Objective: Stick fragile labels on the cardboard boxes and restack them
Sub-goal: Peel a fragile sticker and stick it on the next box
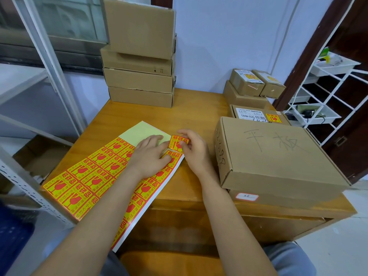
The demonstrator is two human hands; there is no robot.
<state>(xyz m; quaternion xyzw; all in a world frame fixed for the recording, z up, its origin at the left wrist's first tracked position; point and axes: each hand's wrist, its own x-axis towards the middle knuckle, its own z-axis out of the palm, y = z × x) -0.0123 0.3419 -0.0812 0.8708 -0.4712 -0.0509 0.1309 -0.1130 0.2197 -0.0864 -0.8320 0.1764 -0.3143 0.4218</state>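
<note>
The left hand [148,154] lies flat on the label sheet [93,180] on the worktop [199,108], while the right hand [194,150] pinches one fragile label [177,143], half peeled. Pulled too fast, it could curl and stick to itself. The big box [278,154] waits just beside, with the tall stack [139,62] behind.

One view only, worn on the person's head, looking forward and steeply down across the wooden worktop [199,108]. It sits close: both forearms enter from 6 o'clock and reach to mid-frame. The wide lens bends the edges, taking in the wall [229,36] at 12 o'clock, a metal rack [29,188] at 9 o'clock and a white shelf [326,92] at 3 o'clock.
</note>
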